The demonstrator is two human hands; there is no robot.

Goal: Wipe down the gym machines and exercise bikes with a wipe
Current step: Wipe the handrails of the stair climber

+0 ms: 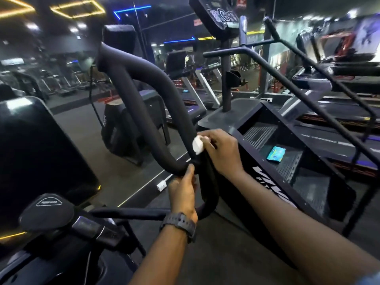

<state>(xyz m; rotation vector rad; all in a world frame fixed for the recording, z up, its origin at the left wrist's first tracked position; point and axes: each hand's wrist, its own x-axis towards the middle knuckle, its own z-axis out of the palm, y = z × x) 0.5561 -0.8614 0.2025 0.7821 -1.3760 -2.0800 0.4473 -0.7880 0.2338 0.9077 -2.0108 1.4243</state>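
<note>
Both hands grip the handlebar (144,95), right hand (223,151) pinching a wipe (197,144), left hand (183,192) below; stair machine (287,161) alongside.

We saw a handlebar (144,95) padded in matt black foam, a wipe (197,144) of soft white paper or cloth, a glossy black plastic shroud (37,149), ribbed matt steps (287,161) and a shiny teal packet (274,154).

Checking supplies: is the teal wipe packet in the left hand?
No, the teal wipe packet lies on a stair-machine step, away from both hands.
</note>
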